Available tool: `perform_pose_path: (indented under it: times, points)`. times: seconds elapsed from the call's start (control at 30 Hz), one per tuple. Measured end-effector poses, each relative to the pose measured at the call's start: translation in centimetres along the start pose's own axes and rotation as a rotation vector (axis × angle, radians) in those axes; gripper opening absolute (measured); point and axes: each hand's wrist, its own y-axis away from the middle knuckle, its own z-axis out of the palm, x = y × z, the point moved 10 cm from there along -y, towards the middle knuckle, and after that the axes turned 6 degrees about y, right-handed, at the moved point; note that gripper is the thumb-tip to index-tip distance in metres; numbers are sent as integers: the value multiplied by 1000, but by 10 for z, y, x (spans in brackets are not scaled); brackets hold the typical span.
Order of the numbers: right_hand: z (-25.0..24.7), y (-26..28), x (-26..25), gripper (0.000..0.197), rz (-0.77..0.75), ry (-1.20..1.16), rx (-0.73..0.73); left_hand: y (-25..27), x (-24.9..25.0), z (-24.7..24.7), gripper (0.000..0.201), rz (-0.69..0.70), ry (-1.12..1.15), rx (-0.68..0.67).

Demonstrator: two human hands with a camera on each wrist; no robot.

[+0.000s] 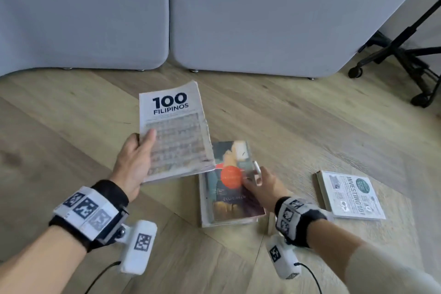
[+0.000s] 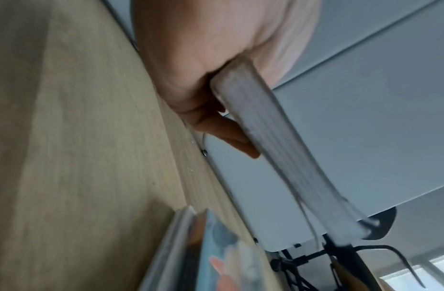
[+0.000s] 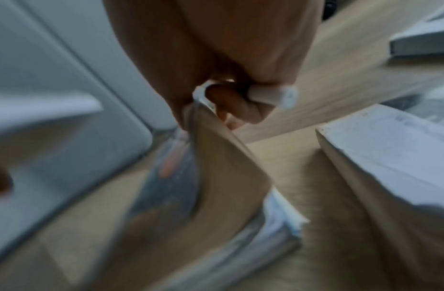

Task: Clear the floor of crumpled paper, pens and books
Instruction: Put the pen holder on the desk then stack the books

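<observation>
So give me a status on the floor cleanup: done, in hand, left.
Done: nothing visibly put away yet. In hand: the left hand grips the "100 Filipinos" book, lifted; the right hand holds a white pen while lifting the novel's cover. Left: the novel and the investing book lie on the floor.

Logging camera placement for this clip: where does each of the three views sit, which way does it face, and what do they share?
Head: on the head, looking forward and down at the floor; shows both forearms, the left hand and right hand.
Left wrist: along the left hand, which grips the 100 Filipinos book by its edge.
Right wrist: along the right hand, which holds a white pen and lifts the novel's cover.
Shared: the novel shows in all three views.
</observation>
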Motion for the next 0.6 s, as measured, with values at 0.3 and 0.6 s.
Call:
perform_pose_path:
  times: [0.3,0.6]
  points:
    - [-60,1,69,43,159,136,234,24,-73,115,43,-72,-239,-262]
    - [-99,45,266,96,716,90,79,22,-93,109,37,255,-657,-93]
